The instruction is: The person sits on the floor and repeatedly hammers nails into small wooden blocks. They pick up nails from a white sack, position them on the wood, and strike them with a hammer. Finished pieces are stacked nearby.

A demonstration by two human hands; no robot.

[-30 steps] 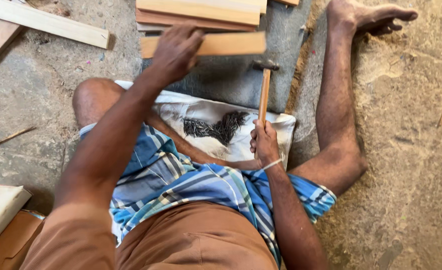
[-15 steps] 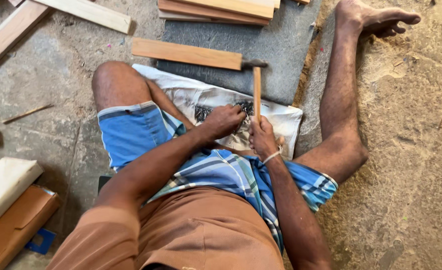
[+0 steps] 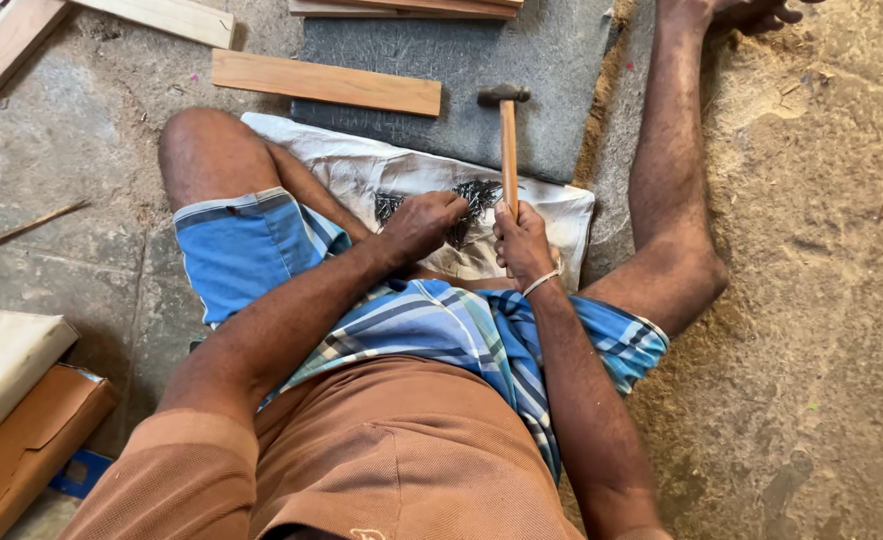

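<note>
seated on a rough concrete floor (image 3: 72,190), legs spread, blue checked cloth (image 3: 442,320) around the hips and a brown shirt (image 3: 382,450) in the foreground. right hand (image 3: 524,240) wrapped tight around the lower end of a wooden hammer (image 3: 508,140) handle, fingers curled fully about it, a pale band at the wrist; handle upright in the view, dark metal head at the top, lying over a dark stone slab (image 3: 462,50). left hand (image 3: 424,222) resting knuckles-up on a pile of small dark nails (image 3: 477,200), fingers bent inward and pressed into the heap; cannot tell whether any nail is pinched between them. nails heaped on a white sheet (image 3: 352,165) spread between the thighs, just beside the hammer handle and touching the left fingertips. a flat wooden strip (image 3: 327,82) lying across the near edge of the slab, just above the sheet and left of the hammer head, apart from both hands. more wooden strips (image 3: 402,6) stacked at the slab's far edge, others (image 3: 82,15) slanting at upper left. pale board (image 3: 7,365) over a brown one (image 3: 32,445) at lower left, well apart. sawdust-strewn ground (image 3: 822,250) to the right of the outstretched leg.
</note>
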